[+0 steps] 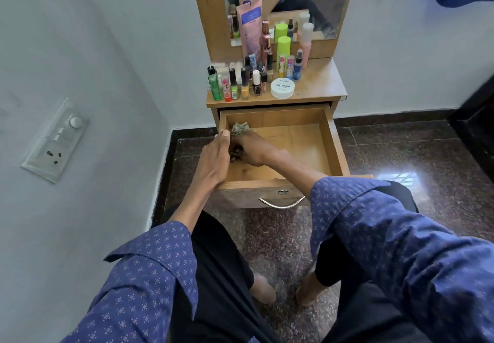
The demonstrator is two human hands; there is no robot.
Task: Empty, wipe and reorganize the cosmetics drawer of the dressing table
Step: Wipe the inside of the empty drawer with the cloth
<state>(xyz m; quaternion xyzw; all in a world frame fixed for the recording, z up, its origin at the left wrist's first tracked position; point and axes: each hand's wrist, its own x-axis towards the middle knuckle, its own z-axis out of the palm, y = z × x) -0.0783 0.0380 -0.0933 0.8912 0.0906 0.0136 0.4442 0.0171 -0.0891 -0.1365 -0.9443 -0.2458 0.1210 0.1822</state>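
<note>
Drawer (327, 142) stands pulled out and emptied, its cosmetics (250, 78) parked on the dressing table top (318, 80) so the right hand (250, 151), fingers clamped on a crumpled cloth (239, 129), can wipe its left corner while the left hand (215, 159), fingers straight and together, steadies the side wall.

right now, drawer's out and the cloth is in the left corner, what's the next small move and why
Probably sweep the cloth rightward across the drawer. The right hand holds it bunched at the left wall, the left hand rests on that edge, and the bare floor to the right looks unwiped.
</note>
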